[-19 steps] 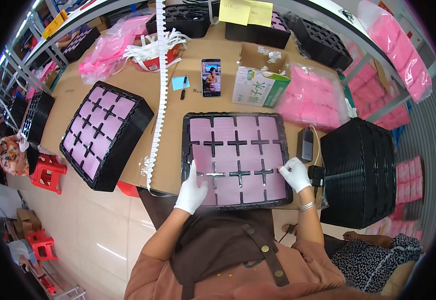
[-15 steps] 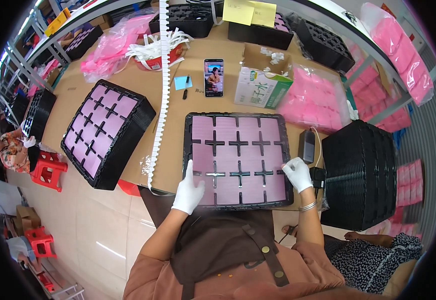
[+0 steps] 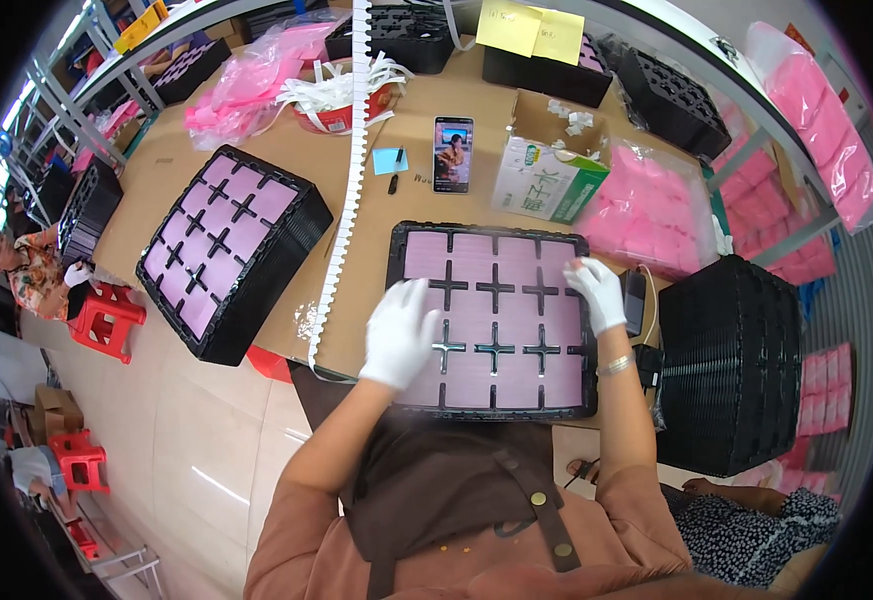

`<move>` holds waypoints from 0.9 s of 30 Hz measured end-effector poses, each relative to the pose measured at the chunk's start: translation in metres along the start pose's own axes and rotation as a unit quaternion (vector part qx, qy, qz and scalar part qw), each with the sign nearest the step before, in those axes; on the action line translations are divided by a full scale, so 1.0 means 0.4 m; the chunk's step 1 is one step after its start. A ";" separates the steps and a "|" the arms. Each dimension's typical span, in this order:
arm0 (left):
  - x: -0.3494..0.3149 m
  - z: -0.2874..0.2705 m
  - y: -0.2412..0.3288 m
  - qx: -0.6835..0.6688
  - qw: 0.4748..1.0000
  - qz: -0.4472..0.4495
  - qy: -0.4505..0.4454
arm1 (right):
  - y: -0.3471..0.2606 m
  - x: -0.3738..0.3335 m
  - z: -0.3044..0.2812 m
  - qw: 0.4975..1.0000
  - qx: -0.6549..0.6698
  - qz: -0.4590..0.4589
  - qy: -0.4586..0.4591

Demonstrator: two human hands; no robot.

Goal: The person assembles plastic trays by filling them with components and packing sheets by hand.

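In front of me lies a black plastic tray (image 3: pixel 495 412) with cross-shaped dividers and smooth pink-purple sheets (image 3: pixel 469 381) in its compartments. My left hand (image 3: pixel 400 335), in a white glove, is over the tray's left side, fingers stretched toward the far end and slightly blurred; I see nothing held in it. At the far right of the tray my right hand (image 3: pixel 598 295), also gloved, rests its loosely bent fingers by the rim, with no object visible in them. Whether the left fingers touch the sheets I cannot tell.
A tilted stack of similar trays (image 3: pixel 267 265) stands at left, another black tray stack (image 3: pixel 729 365) at right. Beyond are a phone (image 3: pixel 453 155), an open carton (image 3: pixel 552 180), a bag of pink pieces (image 3: pixel 647 210) and a red basket of white strips (image 3: pixel 342 108). A person (image 3: pixel 32 270) sits far left.
My left hand has moved from the tray's near left edge up and inward over the sheets. The right hand has slid farther away along the right rim. The whole view has shifted slightly.
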State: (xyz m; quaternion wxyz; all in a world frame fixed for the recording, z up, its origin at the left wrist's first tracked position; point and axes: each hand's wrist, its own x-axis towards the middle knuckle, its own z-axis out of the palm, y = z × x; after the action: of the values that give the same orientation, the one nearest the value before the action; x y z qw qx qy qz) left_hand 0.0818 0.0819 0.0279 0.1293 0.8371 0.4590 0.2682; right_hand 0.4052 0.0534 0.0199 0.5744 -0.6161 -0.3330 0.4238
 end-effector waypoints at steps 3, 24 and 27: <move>0.086 0.115 -0.011 0.094 0.991 0.065 -0.067 | 0.019 0.072 0.053 0.991 0.093 0.040 -0.087; -0.097 -0.034 -0.008 0.041 0.953 0.156 -0.255 | 0.046 -0.131 -0.040 0.982 -0.005 0.121 -0.143; -0.175 -0.063 0.008 0.019 0.955 0.159 -0.248 | 0.058 -0.216 -0.064 0.964 -0.042 0.188 -0.184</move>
State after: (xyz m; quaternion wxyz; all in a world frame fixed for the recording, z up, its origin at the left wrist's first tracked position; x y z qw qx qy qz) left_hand 0.0392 0.0207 0.0268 0.1789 0.9418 0.2781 0.0608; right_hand 0.3903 -0.0378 0.0085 0.3865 -0.6024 -0.3285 0.6163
